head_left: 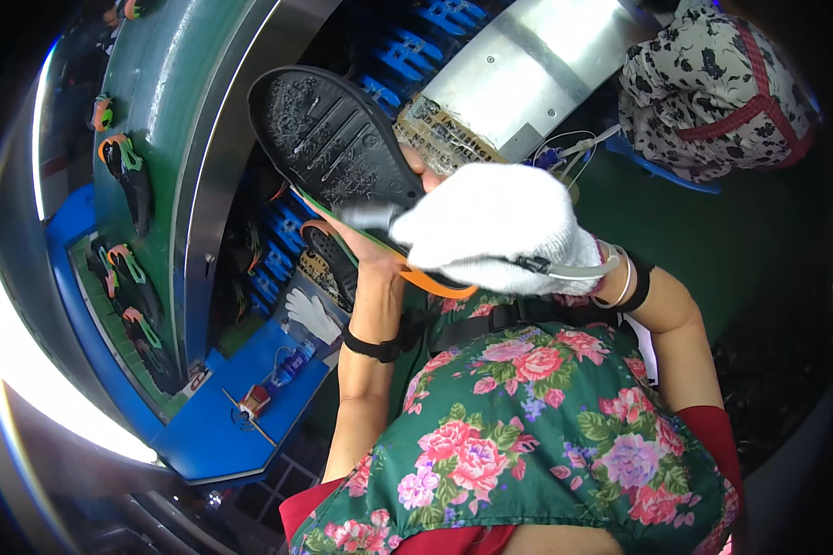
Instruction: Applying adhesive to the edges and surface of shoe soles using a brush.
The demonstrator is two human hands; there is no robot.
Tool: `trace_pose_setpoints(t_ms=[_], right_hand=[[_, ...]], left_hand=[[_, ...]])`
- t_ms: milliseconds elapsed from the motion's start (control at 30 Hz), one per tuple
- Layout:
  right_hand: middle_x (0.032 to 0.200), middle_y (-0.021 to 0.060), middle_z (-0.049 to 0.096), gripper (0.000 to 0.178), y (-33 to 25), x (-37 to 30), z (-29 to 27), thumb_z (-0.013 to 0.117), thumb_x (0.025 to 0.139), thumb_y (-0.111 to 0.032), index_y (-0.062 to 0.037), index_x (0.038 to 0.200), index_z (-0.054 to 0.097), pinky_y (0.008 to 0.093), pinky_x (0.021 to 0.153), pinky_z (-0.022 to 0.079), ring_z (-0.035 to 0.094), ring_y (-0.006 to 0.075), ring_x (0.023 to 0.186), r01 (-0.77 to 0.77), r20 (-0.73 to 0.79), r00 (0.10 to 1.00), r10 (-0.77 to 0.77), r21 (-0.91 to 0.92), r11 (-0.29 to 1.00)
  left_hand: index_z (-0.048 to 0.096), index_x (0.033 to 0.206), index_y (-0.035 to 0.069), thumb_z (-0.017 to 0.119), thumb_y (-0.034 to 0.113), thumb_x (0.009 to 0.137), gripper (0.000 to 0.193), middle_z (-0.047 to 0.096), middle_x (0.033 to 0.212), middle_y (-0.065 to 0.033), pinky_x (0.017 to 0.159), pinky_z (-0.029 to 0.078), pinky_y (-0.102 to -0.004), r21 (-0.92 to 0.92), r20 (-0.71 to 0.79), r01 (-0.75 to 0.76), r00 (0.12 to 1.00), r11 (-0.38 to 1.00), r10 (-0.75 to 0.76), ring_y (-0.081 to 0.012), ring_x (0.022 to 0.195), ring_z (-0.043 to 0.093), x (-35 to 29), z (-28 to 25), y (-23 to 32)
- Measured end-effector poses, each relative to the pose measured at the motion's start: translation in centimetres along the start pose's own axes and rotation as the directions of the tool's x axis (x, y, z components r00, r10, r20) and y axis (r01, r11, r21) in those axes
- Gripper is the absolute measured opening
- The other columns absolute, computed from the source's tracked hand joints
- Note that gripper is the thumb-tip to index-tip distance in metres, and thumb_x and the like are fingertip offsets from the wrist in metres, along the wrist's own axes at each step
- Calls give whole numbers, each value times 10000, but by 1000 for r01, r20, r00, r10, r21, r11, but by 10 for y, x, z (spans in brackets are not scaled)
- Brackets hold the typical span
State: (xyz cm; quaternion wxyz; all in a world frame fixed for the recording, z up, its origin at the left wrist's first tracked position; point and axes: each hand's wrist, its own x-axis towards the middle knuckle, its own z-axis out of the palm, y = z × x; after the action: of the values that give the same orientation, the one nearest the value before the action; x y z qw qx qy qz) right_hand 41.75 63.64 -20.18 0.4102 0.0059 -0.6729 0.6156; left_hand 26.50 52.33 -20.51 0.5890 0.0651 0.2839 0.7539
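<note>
My left hand [372, 252], bare, is closed around a black clog [329, 139] with green edging and an orange strap. The clog is tilted with its patterned, dirt-flecked sole turned up, and fingertips show at its far edge. A white knitted glove covers my right hand [500, 227], which is closed over the heel end. Out of the glove, beside the clog's edge, sticks a blurred silver-tipped tool [368, 217]; its handle is mostly hidden. Below the held clog, a second black clog [329, 252] with an orange strap and holes lies close to my left forearm.
A green conveyor belt [162, 92] at left carries several black clogs [131, 176] with orange and green straps. Near it, a blue table [217, 425] holds a white glove [313, 314] and a bottle [293, 363]. Metal casing [518, 65] stands ahead; a person in patterned clothing [713, 92] is at right.
</note>
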Motion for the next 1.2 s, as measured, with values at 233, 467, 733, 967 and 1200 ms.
trace_pose_setpoints(t_ms=[233,467,733,967,1200], right_hand=[[1047,68,776,282,-10,2,0,796,844,-133,-113,1126,780,364,853,609,749,237,910,34,100,995,-27,-74,997],[978,105,759,276,-8,-8,5,785,856,-113,-56,1125,765,387,818,608,739,276,894,13,44,999,-5,-180,984],[1069,69,784,264,2,2,-15,830,807,-82,-106,1068,799,351,782,603,748,243,935,-47,24,999,49,-84,995],[1041,23,788,263,9,-1,-20,822,797,-95,-133,1056,801,350,755,595,742,223,884,-175,36,984,172,81,981],[1080,71,784,256,8,-3,-20,819,816,-92,-105,1071,799,351,785,603,748,248,913,-70,58,996,73,-59,996]], left_hand=[[555,1274,-10,355,1020,747,1174,666,1002,-173,850,540,-481,88,17,-43,999,995,42,-312,944,655,2,-17,0],[511,1443,97,504,927,798,1051,648,1129,-147,870,539,-492,109,-68,-68,995,992,76,-322,966,646,10,-27,8],[545,1402,79,457,957,791,1074,660,1117,-162,905,494,-491,3,-43,-172,984,985,172,-331,922,642,20,-13,8],[574,1369,81,459,972,773,1078,671,1102,-174,879,478,-493,26,-49,-194,979,981,196,-339,906,632,25,-17,11],[565,1352,30,412,989,771,1132,659,1117,-192,873,496,-503,215,-152,-125,975,969,160,-345,918,645,25,-31,18]])
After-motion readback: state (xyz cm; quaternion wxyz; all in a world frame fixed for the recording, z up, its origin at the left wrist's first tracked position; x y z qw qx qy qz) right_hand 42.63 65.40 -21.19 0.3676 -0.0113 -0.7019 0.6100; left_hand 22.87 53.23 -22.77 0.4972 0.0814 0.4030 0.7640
